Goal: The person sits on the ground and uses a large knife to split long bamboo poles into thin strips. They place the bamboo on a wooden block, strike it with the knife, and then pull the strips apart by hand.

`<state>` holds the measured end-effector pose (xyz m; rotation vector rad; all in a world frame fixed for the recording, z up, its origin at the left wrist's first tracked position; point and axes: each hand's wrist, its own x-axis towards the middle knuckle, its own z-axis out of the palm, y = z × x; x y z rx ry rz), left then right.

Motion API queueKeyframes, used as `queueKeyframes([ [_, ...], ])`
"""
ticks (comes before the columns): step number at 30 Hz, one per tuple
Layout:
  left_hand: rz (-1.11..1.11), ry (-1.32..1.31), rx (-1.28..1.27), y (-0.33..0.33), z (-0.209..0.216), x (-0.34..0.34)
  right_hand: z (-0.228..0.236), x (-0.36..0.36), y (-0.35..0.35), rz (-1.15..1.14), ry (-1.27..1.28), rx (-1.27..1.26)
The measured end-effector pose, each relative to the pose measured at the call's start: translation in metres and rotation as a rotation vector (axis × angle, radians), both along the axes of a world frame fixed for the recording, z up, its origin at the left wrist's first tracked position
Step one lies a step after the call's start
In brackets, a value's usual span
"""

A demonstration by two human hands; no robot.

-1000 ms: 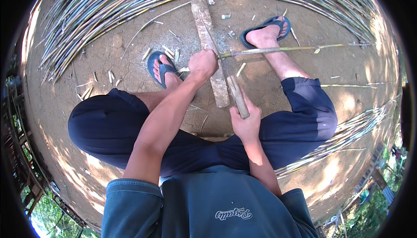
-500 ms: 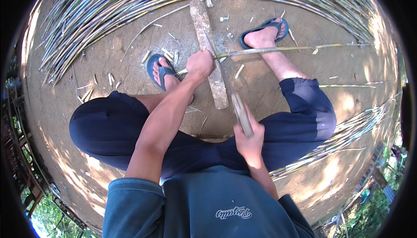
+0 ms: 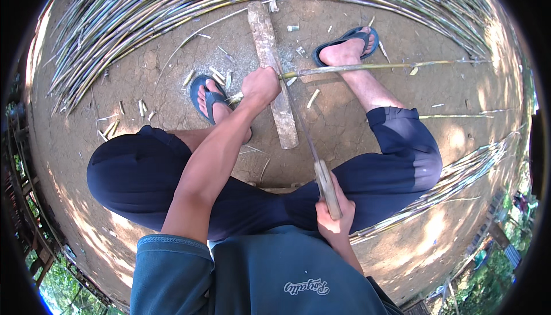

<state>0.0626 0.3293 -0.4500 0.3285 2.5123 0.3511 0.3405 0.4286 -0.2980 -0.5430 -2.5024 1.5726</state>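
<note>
My left hand is closed around a thin bamboo pole, which lies across a narrow wooden plank and runs off to the right. Wrapped round the wooden handle of a handsaw, my right hand is low, close to my body. The saw's long thin blade stretches forward from the handle to the pole, just right of my left fingers. Whether its teeth are in the pole I cannot make out.
A large heap of bamboo poles curves along the far side. More thin poles lie at the right, beyond my knee. Short cut pieces and pale dust are scattered around my sandalled feet.
My right hand has drawn the saw back toward my body, so more blade shows between the handle and the pole. My left hand keeps its hold on the pole.
</note>
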Motion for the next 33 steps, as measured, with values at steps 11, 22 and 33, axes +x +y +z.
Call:
queueKeyframes([
  [11, -0.013, -0.037, -0.049, 0.002, 0.014, 0.011, -0.019, -0.038, -0.003, -0.087, -0.172, -0.147],
  [22, -0.032, 0.007, -0.035, 0.011, 0.001, 0.013, -0.039, -0.071, -0.004, -0.091, -0.144, -0.171],
  [33, -0.021, -0.024, -0.015, 0.015, 0.012, 0.009, -0.052, -0.075, 0.001, -0.096, -0.125, -0.135],
])
